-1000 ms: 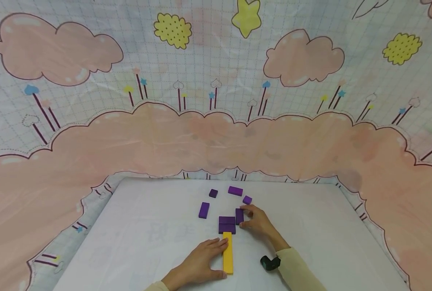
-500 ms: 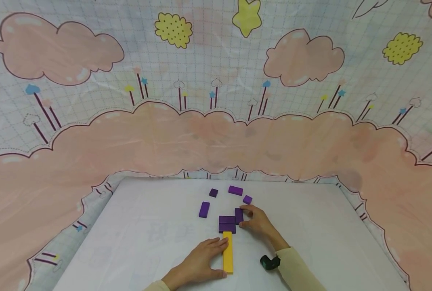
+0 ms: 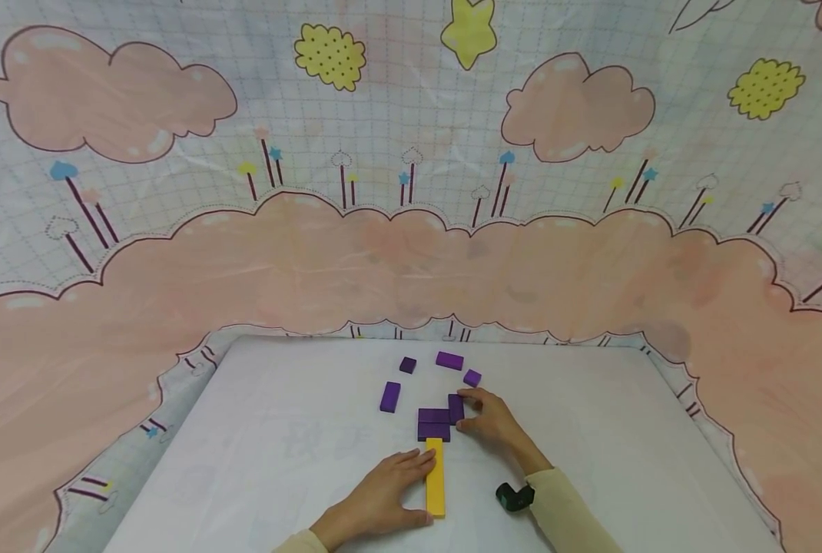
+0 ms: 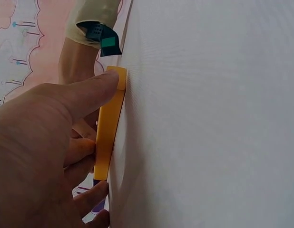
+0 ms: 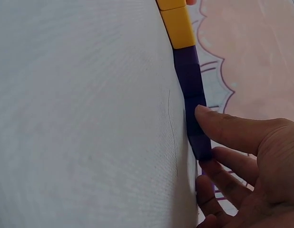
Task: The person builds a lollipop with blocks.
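A long yellow block [image 3: 435,488] lies lengthwise on the white tabletop. My left hand [image 3: 383,495] holds it, thumb at the near end and fingertips along its left side and far part. Two purple blocks [image 3: 434,424] lie side by side across its far end. Against their right side stands another purple block [image 3: 455,408], angled lengthwise away from me. My right hand [image 3: 490,422] pinches that block between the thumb at its near end and a finger at its far end. In the right wrist view the thumb presses on the dark purple block [image 5: 200,142].
Farther back lie loose purple pieces: an oblong block [image 3: 390,397] on the left, a dark cube [image 3: 407,365], another oblong block [image 3: 449,360] and a small cube [image 3: 472,378]. A dark green strap device [image 3: 515,498] sits on the right wrist. A patterned cloth [image 3: 411,261] rises behind the tabletop.
The purple block in my right hand has edged very slightly left, up against the crosswise pair. Both hands otherwise keep their places.
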Motion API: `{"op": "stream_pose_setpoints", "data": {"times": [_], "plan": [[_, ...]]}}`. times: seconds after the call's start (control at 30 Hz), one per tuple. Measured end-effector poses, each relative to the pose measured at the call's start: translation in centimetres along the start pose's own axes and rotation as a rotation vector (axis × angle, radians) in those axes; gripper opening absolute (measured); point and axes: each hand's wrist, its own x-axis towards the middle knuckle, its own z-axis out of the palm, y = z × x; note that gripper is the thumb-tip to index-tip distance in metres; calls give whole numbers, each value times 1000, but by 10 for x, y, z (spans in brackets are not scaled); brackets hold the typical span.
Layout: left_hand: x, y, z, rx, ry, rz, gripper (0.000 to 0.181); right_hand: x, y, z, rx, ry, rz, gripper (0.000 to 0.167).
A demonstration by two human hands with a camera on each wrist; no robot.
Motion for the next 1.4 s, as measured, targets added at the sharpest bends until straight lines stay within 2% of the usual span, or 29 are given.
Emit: {"op": "stream_pose_setpoints", "data": {"times": [0.53, 0.93, 1.4], "plan": [[0, 0, -2, 19, 5, 18, 79, 0, 1, 1, 8, 3, 10, 57], [-1, 4, -6, 9, -7, 6, 76, -2, -2, -1, 14, 9, 1, 58], [-1, 4, -5, 4, -13, -14, 79, 0, 0, 1, 3, -4, 25, 58]]}}
